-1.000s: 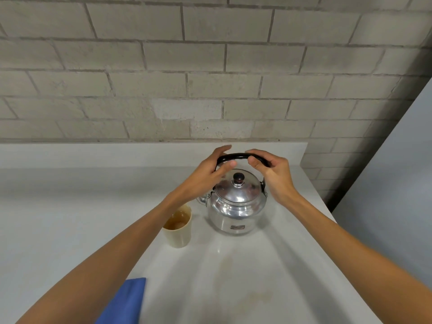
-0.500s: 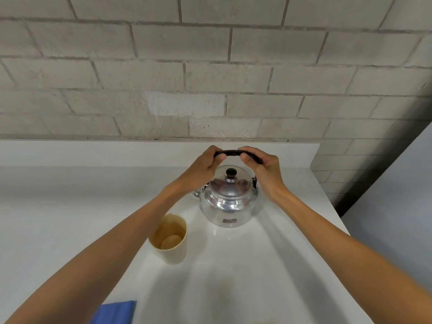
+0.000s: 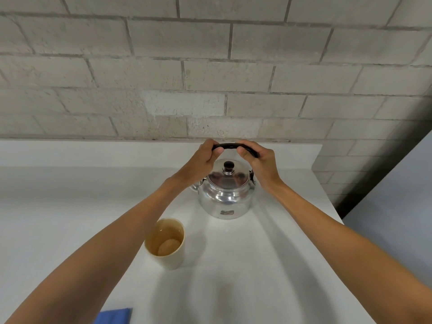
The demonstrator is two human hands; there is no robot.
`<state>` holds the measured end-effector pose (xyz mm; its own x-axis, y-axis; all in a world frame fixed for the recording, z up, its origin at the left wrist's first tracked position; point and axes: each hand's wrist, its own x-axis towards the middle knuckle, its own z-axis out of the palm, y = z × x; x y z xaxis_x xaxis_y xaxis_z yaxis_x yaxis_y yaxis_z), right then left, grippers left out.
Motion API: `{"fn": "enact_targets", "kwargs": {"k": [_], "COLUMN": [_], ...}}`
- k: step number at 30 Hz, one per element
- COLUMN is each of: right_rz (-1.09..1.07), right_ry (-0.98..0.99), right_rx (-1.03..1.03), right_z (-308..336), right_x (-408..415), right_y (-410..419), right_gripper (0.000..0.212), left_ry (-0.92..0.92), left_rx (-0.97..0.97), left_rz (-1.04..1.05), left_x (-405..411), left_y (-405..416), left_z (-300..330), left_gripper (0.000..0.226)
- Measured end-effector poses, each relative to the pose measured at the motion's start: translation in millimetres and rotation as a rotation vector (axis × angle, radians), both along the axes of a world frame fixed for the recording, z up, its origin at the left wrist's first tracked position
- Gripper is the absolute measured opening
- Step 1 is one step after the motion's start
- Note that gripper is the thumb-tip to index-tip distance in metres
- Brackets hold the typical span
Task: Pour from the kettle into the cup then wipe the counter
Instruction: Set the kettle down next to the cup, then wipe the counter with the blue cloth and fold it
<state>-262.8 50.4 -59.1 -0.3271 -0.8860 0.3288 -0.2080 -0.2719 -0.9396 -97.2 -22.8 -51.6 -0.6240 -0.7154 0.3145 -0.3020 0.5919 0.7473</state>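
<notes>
A shiny metal kettle (image 3: pixel 225 197) with a black lid knob stands on the white counter (image 3: pixel 268 265) near the back wall. Its black handle (image 3: pixel 230 146) arches over the lid. My left hand (image 3: pixel 202 161) grips the handle's left end and my right hand (image 3: pixel 259 161) grips its right end. The spout points left, mostly hidden behind my left wrist. A cream cup (image 3: pixel 166 244) holding pale brown liquid stands upright in front of the kettle and to its left, beside my left forearm. A blue cloth (image 3: pixel 114 316) lies at the bottom edge.
A grey block wall (image 3: pixel 210 78) rises behind a low white backsplash (image 3: pixel 93 152). The counter's right edge runs diagonally at the right, with a grey floor or panel (image 3: pixel 402 195) beyond it. A faint stain (image 3: pixel 228 298) marks the counter near me.
The kettle has gone back toward the wall and now stands away from the cup. Both hands stay on the handle. The view has tilted up, so less of the blue cloth shows.
</notes>
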Motion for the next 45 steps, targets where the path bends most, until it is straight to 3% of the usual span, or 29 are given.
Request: {"fn": "enact_targets", "kwargs": {"k": [3,9,17,25,33,45], "right_rz": [0.032,0.047,0.058,0.172,0.14,0.269], "right_ry": [0.083,0.23,0.252,0.159,0.121,-0.112], "right_rx": [0.054,0.176,0.143,0.101,0.145,0.472], "right_z": [6.3,30.1,70.6,75.5,49.4,-22.0], "right_x": [-2.1,3.8,25.8,60.3,99.4,175.5], "right_y": [6.6,23.7,70.4,137.3,190.4,215.4], "right_gripper": [0.025,0.051,0.054,0.032,0.015,0.019], "left_ry": [-0.008,-0.081,-0.112,-0.095,-0.018,0.043], "left_rx": [0.054,0.087,0.005,-0.066,-0.037,0.284], "left_rz": [-0.037,-0.009,0.061,0.105,0.188,0.55], "left_x": [2.9,13.8,59.3,120.6,162.2,243.0], "left_y": [0.0,6.3,52.7,127.7,195.2,281.5], "left_z": [-1.1,2.9,25.2,39.8,25.3,-52.8], "left_gripper": [0.022,0.075,0.083,0.07,0.055,0.033]}}
